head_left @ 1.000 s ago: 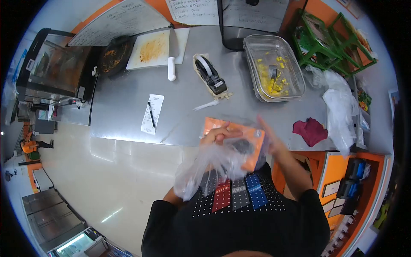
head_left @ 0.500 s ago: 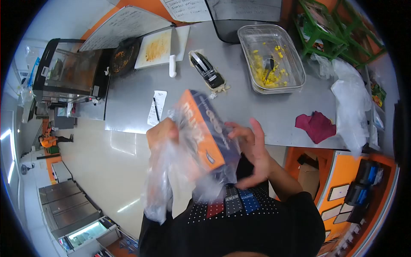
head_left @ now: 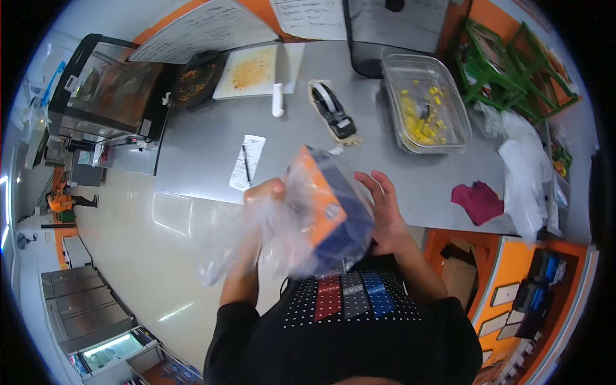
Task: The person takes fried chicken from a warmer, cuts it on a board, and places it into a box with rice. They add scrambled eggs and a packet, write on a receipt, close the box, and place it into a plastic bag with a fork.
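An orange and dark blue box (head_left: 327, 208) sits inside a clear plastic bag (head_left: 279, 234), held up in front of my chest. My left hand (head_left: 264, 196) is closed round the gathered part of the bag, at the box's left side. The loose end of the bag hangs down to the left, blurred. At the box's right side is my right hand (head_left: 387, 215), its fingers spread and pointing up, close to or touching the bag. The box's lower edge is smeared by motion.
On the steel table (head_left: 205, 144) are a receipt (head_left: 255, 154) with a pen, a cutting board (head_left: 247, 72), a knife (head_left: 277, 99), a tape dispenser (head_left: 333, 115), a glass tray (head_left: 427, 119) with yellow pieces and a maroon cloth (head_left: 478, 202). One person (head_left: 61, 203) is far left.
The bagged box has turned, hiding most of its lettering, and shifted slightly right. My left hand has moved right with the bag. The camera view has shifted a little.
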`<state>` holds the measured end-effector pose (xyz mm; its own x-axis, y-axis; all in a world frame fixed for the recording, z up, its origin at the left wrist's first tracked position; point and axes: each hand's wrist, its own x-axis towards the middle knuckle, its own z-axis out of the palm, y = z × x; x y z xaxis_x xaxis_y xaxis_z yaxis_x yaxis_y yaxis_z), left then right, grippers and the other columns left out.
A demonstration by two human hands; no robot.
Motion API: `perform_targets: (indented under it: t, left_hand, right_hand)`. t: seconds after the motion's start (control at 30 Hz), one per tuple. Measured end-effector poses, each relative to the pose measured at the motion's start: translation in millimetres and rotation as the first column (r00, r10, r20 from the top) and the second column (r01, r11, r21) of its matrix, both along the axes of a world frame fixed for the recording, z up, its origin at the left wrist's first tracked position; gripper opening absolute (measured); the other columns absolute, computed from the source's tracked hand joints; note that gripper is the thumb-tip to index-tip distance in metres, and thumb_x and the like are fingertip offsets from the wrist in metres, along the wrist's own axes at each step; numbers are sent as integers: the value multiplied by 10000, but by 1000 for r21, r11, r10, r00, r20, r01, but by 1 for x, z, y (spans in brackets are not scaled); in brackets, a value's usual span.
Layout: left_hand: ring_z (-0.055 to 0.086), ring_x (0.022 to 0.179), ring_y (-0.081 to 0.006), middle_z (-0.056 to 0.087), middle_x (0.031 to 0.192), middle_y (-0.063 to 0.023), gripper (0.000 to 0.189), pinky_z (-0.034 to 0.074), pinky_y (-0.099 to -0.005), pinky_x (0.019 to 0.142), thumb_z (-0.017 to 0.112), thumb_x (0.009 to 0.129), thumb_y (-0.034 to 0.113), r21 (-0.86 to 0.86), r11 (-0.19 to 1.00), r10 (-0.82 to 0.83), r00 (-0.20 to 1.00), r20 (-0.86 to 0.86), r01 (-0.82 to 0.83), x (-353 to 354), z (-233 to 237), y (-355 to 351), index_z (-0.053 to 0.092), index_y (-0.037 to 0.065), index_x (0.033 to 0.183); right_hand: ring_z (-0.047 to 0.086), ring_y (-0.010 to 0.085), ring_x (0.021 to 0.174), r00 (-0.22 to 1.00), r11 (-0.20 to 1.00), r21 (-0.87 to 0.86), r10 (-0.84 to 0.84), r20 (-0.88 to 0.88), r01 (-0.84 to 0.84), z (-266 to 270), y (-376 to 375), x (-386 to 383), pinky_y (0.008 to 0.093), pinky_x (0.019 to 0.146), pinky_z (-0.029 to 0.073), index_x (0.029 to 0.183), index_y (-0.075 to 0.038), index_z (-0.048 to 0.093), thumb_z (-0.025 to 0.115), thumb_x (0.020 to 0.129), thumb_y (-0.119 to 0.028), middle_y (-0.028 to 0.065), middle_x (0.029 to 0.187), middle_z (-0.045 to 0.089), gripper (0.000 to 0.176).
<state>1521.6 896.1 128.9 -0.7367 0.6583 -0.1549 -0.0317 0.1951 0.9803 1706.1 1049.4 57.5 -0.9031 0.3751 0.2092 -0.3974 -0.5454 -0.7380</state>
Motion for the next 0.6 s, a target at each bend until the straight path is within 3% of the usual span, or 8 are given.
perform_targets:
  t: [0.03,0.13,0.27,0.3,0.33,0.4,0.5,0.6]
  left_hand:
    - [506,534,-268,447,603,-63,194,397,-370,478,687,731,124,13,995,-92,979,-181,96,-9,-5,1,512,87,657]
    - [523,554,-267,468,617,-63,139,411,-358,492,677,723,109,-52,920,-333,707,-624,388,-26,-26,5,549,82,678]
    - [610,666,-240,602,726,-51,126,494,-354,610,625,869,177,-297,819,-479,301,-825,491,-59,-14,8,597,105,768]
    - [656,735,-244,646,782,-47,84,525,-357,658,664,802,176,-396,796,-533,218,-818,458,-74,-27,0,636,112,848]
    - [651,724,-256,636,767,-59,92,515,-368,644,663,790,172,-330,817,-550,469,-691,473,-77,-35,-1,643,104,849]
    - [642,702,-280,615,737,-83,113,496,-390,615,662,765,163,-219,861,-505,823,-259,459,-79,-48,-7,658,89,851]
    - [650,721,-286,632,755,-95,155,502,-390,619,662,812,219,-361,869,-464,302,-833,340,-103,-110,-9,646,72,858]
    - [656,735,-294,642,760,-105,205,506,-399,623,663,832,265,-404,826,-518,247,-819,394,-110,-148,-7,629,64,816]
  right_hand:
    - [333,319,1389,998,923,-381,61,11,-53,18,-5,-1,473,1136,291,1521,-59,96,762,739,-577,131,1525,267,1151]
    - [398,318,1351,888,686,-722,384,255,-89,-16,-8,-37,455,1118,342,1480,-47,274,646,789,-659,137,1456,401,996]
    - [507,278,1246,896,834,-515,367,249,-198,-67,7,-65,431,1060,425,1423,-46,381,688,797,-555,155,1331,519,863]
    - [497,290,1247,954,957,-272,174,246,-104,-55,7,-67,433,1070,405,1381,-43,409,774,765,-381,173,1327,516,792]
    - [491,296,1250,967,1000,25,0,255,-6,-54,4,-67,432,1072,399,1367,-47,413,785,753,-322,177,1325,517,769]
    - [481,307,1258,943,801,569,-308,126,185,-54,-5,-64,430,1075,386,1340,-56,421,807,730,-204,185,1322,519,737]
    - [486,312,1261,915,598,785,-207,346,-162,-72,13,-52,394,1038,402,1206,-53,538,753,725,-95,156,1321,540,528]
    - [587,343,1093,761,472,857,-472,445,-208,-105,35,-61,390,922,474,1026,-26,663,669,752,-36,163,1184,620,274]
